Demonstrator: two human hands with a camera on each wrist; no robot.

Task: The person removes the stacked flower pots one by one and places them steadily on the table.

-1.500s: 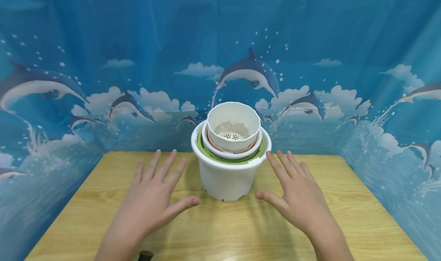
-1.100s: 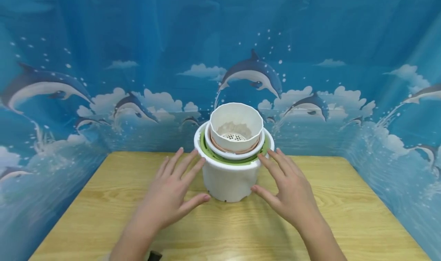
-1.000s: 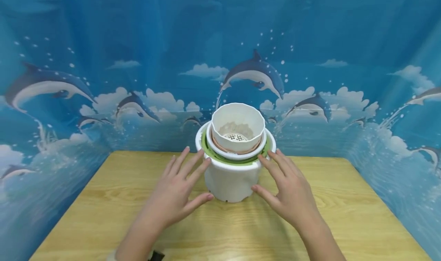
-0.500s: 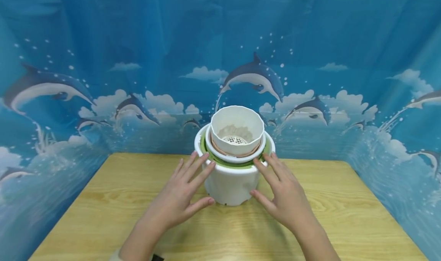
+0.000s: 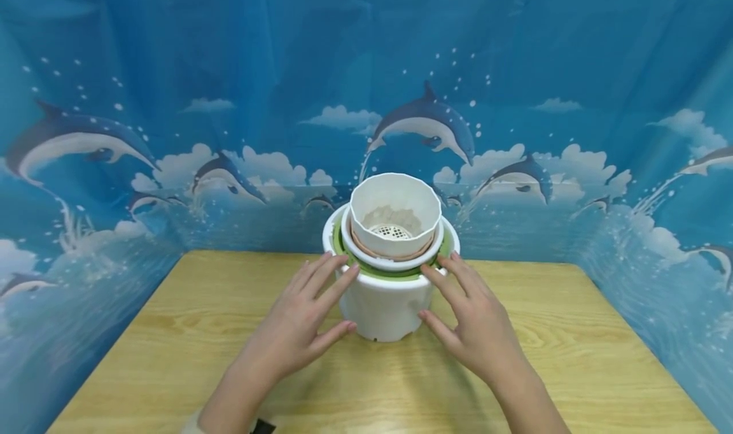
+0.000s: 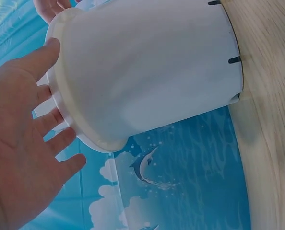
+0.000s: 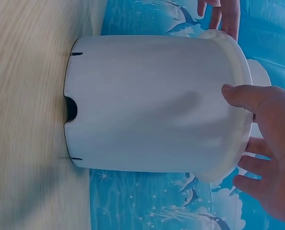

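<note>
A nest of plant pots stands upright on the table. Outermost is a large white plant pot. Inside it sit a green pot, a smaller white-rimmed pot and a peach-coloured one, whose edge barely shows. On top is a cream pot with a perforated bottom and greyish residue. My left hand, fingers spread, is at the left front of the outer rim. On the right front, my right hand mirrors it. Both wrist views show thumbs and fingertips right at the rim, with fingers extended.
The pots stand on a light wooden table, near its back edge. A blue curtain printed with dolphins and clouds surrounds the table at the back and sides. A small black object shows beside my left forearm.
Both hands have come inward to the pot's rim, the left one moving right and the right one slightly left. In the last half second they have barely moved. The pots stay stacked.
</note>
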